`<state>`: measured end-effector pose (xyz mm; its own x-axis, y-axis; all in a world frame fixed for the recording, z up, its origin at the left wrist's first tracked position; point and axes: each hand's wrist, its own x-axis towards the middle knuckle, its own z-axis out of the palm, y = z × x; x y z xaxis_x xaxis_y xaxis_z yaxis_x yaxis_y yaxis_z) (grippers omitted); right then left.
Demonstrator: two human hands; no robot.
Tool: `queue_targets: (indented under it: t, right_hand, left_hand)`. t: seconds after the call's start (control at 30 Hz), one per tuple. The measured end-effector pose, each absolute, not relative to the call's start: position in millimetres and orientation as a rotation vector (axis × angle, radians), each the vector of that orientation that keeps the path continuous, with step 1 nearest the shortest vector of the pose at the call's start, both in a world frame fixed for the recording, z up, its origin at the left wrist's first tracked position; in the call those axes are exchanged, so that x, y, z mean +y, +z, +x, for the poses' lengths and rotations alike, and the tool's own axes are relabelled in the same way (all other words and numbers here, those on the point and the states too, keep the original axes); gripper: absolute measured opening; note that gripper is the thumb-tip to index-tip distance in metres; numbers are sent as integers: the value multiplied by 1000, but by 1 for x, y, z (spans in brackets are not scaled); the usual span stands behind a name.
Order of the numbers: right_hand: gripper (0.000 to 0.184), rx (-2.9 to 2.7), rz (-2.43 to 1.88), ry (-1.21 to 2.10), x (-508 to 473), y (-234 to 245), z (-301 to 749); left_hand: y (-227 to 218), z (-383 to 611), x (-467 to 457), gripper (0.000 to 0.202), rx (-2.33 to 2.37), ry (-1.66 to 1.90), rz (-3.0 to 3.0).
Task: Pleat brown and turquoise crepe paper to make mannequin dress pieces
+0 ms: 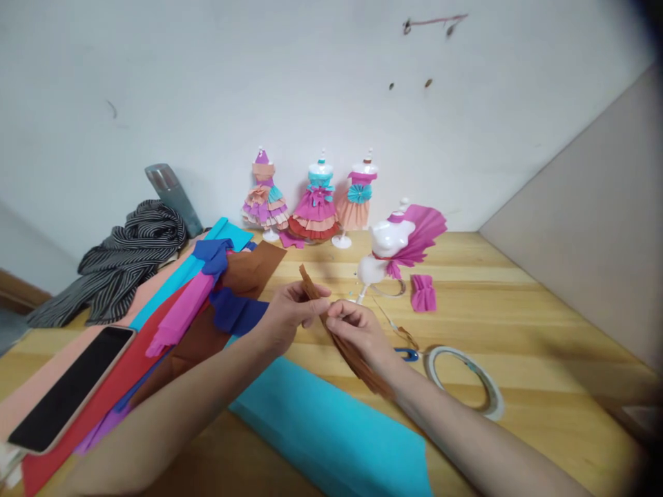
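Note:
A folded strip of brown crepe paper [349,355] slants between my hands over the table. My left hand [296,309] pinches it near its upper end, thumb on top. Just below, the fingers of my right hand [357,330] are closed on the same strip, and its loose lower end runs under my right wrist. Beneath lies a sheet of turquoise crepe paper [331,428]. Behind my right hand stands a small white dress form [388,238] with a pleated magenta paper piece [427,231] at its back, its stand partly hidden.
Three dressed mini mannequins [314,200] stand along the wall. Coloured crepe papers [176,304], a phone [72,386], striped cloth [135,255] and a bottle [176,197] fill the left. On the right are a tape roll [494,397], blue-handled scissors [408,355] and a gathered magenta piece [423,293].

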<state>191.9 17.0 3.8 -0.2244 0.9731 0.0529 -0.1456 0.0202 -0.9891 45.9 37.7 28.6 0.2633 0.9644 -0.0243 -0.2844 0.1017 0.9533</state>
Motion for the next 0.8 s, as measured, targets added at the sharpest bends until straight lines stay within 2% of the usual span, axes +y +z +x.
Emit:
queue_targets:
  t: [0.17, 0.43, 0.53, 0.63, 0.8]
  right_hand:
    - [30, -1193, -950, 1509, 17, 7, 193]
    - [27, -997, -950, 1610, 19, 9, 195]
    - [28, -909, -918, 1731, 23, 9, 197]
    - [30, -821, -875, 1824, 25, 9, 199]
    - [26, -763, -813, 1823, 20, 9, 202]
  left_hand:
    - [38, 47, 48, 23, 875, 1221, 1152]
    - [61, 36, 71, 28, 968, 1517, 1288]
    - [65, 28, 65, 15, 888, 1599, 2034]
    - [58, 25, 55, 24, 600, 1307, 2794]
    - [39, 27, 51, 23, 435, 1115, 3210]
